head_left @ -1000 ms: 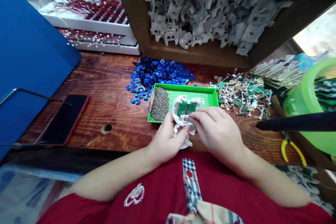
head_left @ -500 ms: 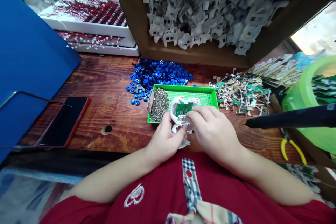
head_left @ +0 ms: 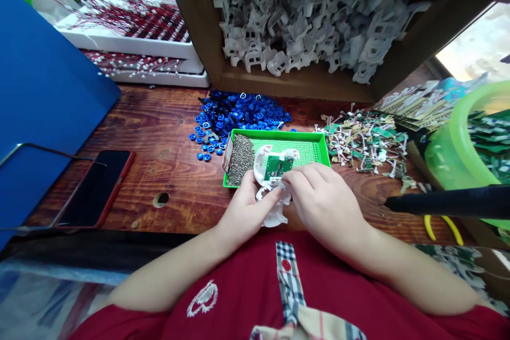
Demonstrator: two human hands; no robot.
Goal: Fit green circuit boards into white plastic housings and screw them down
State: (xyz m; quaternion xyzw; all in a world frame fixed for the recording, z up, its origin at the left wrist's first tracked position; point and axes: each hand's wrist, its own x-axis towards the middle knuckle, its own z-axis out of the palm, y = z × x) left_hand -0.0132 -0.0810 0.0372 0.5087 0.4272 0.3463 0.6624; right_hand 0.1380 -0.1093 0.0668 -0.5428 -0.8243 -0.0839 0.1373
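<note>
My left hand (head_left: 245,207) is closed around a white plastic housing (head_left: 260,167), its thumb across the lower part. A green circuit board (head_left: 274,166) sits inside the housing, facing up. My right hand (head_left: 324,196) has its fingers pinched together at the board's lower right corner; the fingertips are partly hidden. Below my left thumb, more white plastic (head_left: 275,216) hangs near my shirt; whether it joins the housing cannot be made out. Just behind the housing lies a green tray (head_left: 287,132) with small metal screws (head_left: 241,160) heaped at its left end.
Blue plastic pieces (head_left: 243,111) lie behind the tray, with small wired boards (head_left: 366,141) to the right. A cardboard box (head_left: 287,85) holds white shells. A black screwdriver-like tool (head_left: 442,203) juts in above yellow-handled pliers (head_left: 454,230). A phone (head_left: 95,188) lies left.
The housing and both hands stay together, with the housing slightly further left. More of the white plastic below my left thumb shows. The black tool on the right sits slightly lower.
</note>
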